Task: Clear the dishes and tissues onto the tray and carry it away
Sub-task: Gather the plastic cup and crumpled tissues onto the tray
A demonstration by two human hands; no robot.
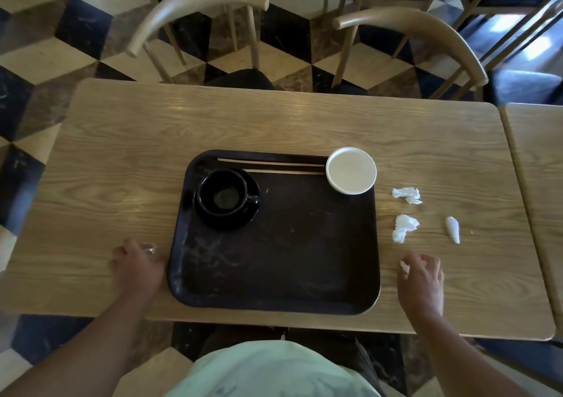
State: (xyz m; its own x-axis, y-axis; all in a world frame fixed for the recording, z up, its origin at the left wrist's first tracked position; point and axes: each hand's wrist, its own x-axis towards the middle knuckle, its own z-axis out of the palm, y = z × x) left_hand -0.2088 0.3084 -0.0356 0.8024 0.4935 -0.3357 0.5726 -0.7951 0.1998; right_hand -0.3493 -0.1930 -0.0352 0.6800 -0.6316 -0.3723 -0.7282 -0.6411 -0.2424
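A dark brown tray (274, 259) lies in the middle of the wooden table (122, 141). On it stand a black cup (221, 192) on a black saucer (240, 218), two wooden chopsticks (274, 165) and a white bowl (351, 170) at its far right corner. Three crumpled tissues lie right of the tray: one far (407, 195), one nearer (403, 226) and a rolled one (453, 229). My left hand (137, 267) is shut on a small clear glass (150, 249) left of the tray. My right hand (422, 281) pinches a bit of tissue (404, 266).
Two pale wooden chairs (195, 7) (426, 28) stand at the table's far side. A second table (536, 183) adjoins on the right. The floor is chequered black, brown and cream.
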